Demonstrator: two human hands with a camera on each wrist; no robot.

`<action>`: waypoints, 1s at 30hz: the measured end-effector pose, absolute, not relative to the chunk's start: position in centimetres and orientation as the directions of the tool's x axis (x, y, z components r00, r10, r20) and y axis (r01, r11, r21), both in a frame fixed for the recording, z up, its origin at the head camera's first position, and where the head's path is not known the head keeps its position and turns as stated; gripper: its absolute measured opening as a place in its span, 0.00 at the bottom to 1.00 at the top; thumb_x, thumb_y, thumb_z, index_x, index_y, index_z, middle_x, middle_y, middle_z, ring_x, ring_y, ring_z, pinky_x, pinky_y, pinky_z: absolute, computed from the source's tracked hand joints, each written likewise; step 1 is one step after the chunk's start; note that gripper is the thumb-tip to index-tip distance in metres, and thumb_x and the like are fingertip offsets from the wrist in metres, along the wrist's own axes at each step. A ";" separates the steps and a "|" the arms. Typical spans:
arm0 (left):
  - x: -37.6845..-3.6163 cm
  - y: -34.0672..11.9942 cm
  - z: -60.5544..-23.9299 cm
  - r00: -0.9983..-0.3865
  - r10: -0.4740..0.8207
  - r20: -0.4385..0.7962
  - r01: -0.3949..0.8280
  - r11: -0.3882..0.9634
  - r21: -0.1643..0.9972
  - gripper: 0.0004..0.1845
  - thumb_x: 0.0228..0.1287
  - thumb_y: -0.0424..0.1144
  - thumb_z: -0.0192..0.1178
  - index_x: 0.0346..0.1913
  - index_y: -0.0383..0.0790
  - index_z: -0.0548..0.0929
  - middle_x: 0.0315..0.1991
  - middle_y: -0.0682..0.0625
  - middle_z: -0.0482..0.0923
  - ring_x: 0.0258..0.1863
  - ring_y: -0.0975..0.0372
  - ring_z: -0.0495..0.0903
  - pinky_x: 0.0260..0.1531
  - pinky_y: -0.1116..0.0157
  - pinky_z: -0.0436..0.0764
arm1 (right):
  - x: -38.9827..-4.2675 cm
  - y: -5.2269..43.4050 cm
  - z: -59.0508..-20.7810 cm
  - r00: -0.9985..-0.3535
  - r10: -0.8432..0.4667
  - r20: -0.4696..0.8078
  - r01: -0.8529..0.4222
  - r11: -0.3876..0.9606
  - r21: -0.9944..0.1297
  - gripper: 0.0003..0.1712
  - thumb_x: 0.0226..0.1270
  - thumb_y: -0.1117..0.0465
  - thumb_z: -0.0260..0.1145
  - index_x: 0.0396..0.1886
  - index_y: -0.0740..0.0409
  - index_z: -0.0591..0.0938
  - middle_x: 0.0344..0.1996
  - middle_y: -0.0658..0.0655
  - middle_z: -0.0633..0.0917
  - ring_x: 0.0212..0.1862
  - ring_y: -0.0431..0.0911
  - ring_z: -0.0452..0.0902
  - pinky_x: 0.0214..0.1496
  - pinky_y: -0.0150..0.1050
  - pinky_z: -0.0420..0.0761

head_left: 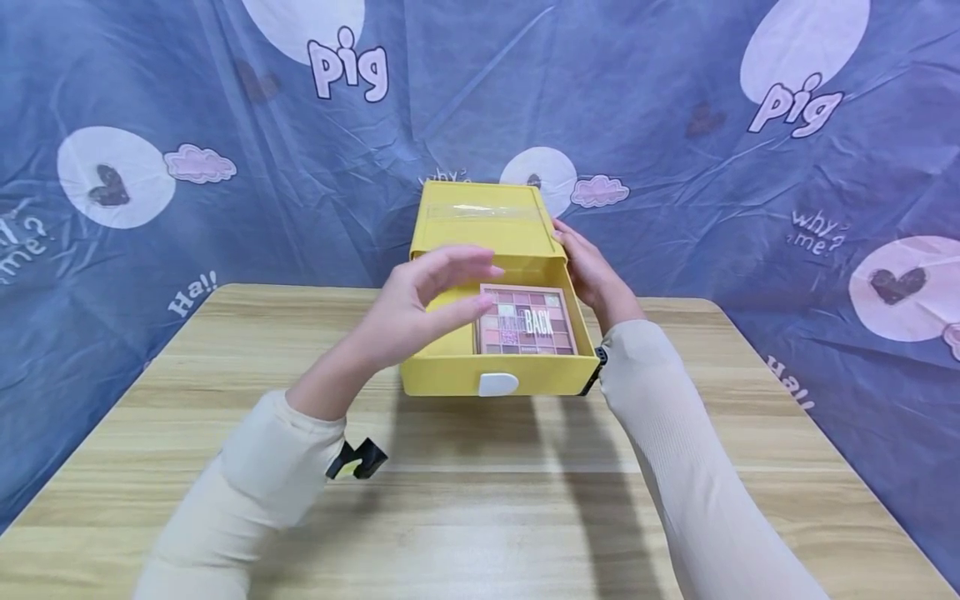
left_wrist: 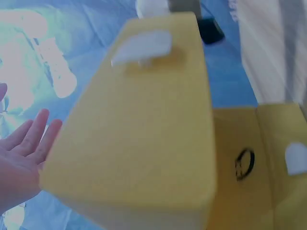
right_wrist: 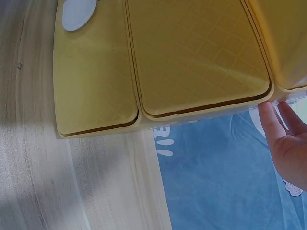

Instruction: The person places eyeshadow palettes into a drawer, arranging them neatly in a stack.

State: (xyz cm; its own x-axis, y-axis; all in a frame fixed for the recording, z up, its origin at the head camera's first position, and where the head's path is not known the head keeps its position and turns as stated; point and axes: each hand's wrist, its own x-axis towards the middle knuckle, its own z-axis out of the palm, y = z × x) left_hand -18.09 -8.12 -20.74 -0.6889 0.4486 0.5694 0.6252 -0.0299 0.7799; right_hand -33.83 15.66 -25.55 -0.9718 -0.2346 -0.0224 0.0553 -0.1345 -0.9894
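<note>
A yellow drawer box (head_left: pixel 480 237) stands at the far side of the table with its top drawer (head_left: pixel 442 377) pulled out. Inside the drawer, on its right side, lies an eyeshadow palette (head_left: pixel 517 321) with "BACK" printed on its lid. My left hand (head_left: pixel 416 300) hovers over the drawer's left part, thumb and fingers apart. Its thumb overlaps the palette's left edge in the head view; whether they touch I cannot tell. My right hand (head_left: pixel 596 275) rests against the box's right side, and in the right wrist view its extended fingertips (right_wrist: pixel 266 112) touch the box edge.
The drawer front bears a white pull tab (head_left: pixel 498 384). Lower drawer fronts (right_wrist: pixel 201 52) show in the right wrist view. Behind the wooden table (head_left: pixel 465 517) hangs a blue printed cloth (head_left: pixel 637 100). Black camera mounts (head_left: pixel 357 458) sit at both wrists.
</note>
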 end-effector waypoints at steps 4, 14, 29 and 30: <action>-17.0 -7.9 -21.3 -0.645 0.451 0.617 0.627 -0.148 0.764 0.18 0.53 0.25 0.55 0.49 0.27 0.70 0.43 0.38 0.75 0.46 0.55 0.73 0.43 0.61 0.73 | -33.7 15.7 -25.5 -0.973 -0.231 -0.018 0.053 -0.145 -0.988 0.27 0.67 0.56 0.44 0.66 0.46 0.53 0.59 0.58 0.63 0.44 0.42 0.68 0.40 0.30 0.72; -15.1 -6.9 -23.8 -0.640 0.463 0.613 0.511 -0.339 0.790 0.22 0.55 0.36 0.58 0.47 0.21 0.69 0.40 0.32 0.73 0.44 0.47 0.72 0.44 0.48 0.68 | -33.7 15.7 -25.5 -0.970 -0.243 -0.010 0.049 -0.153 -0.987 0.27 0.68 0.57 0.44 0.66 0.47 0.53 0.59 0.59 0.63 0.44 0.42 0.68 0.42 0.30 0.72; -13.7 -5.7 -26.8 -0.600 0.530 0.599 0.478 -0.362 0.800 0.17 0.55 0.28 0.54 0.45 0.19 0.68 0.40 0.30 0.72 0.42 0.50 0.73 0.43 0.52 0.71 | -33.7 15.7 -25.4 -0.972 -0.235 -0.016 0.053 -0.152 -0.987 0.28 0.67 0.56 0.45 0.66 0.47 0.53 0.58 0.59 0.64 0.42 0.41 0.70 0.39 0.30 0.73; -13.6 -5.7 -27.0 -0.604 0.533 0.592 0.469 -0.363 0.805 0.17 0.55 0.28 0.54 0.45 0.19 0.68 0.40 0.30 0.72 0.42 0.50 0.73 0.43 0.52 0.71 | -33.7 15.7 -25.4 -0.972 -0.236 -0.016 0.053 -0.153 -0.987 0.28 0.67 0.56 0.45 0.66 0.47 0.53 0.58 0.59 0.64 0.42 0.41 0.70 0.39 0.30 0.73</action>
State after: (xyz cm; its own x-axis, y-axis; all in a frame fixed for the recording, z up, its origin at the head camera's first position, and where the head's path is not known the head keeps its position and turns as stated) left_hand -13.63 -5.66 -26.99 -0.6042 0.5329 0.5924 0.4694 -0.3627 0.8050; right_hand -33.65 15.73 -25.41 -0.9715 -0.2364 -0.0158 0.0533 -0.1527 -0.9868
